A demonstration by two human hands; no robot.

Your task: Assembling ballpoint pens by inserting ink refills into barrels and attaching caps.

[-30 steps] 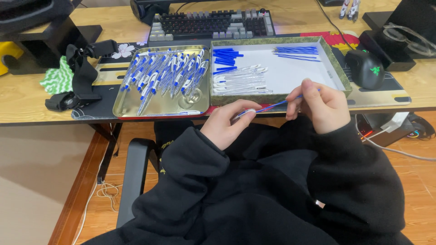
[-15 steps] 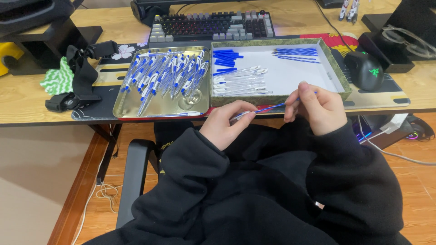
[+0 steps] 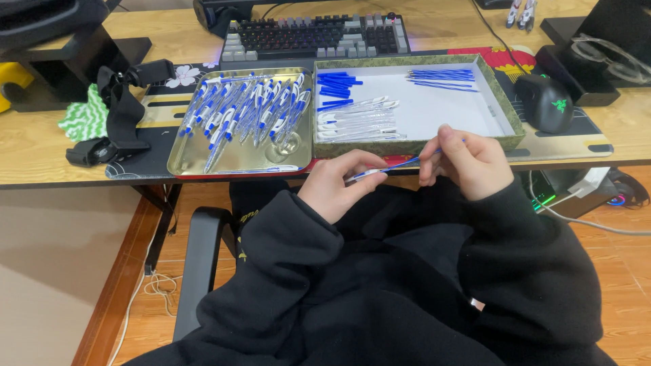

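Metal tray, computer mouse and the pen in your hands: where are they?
metal tray [image 3: 239, 160], head view, bare floor.
computer mouse [image 3: 546, 102], head view, its back.
pen [image 3: 399, 163], head view, blue shaft between hands.

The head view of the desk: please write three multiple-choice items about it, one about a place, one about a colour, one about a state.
1. Where does the metal tray with the finished pens lie?
A. left of the shallow box
B. behind the keyboard
C. on the floor

2. What colour are the loose caps in the shallow box?
A. red
B. blue
C. yellow

3. How is the pen held?
A. it lies alone on the desk
C. one hand only lifts it
B. between both hands, above the lap

Key: 1 A, the tray touches the box's left wall, in front of the keyboard. 2 B, the caps in the box's back left corner are blue. 3 B, the left hand pinches one end, the right hand the other.
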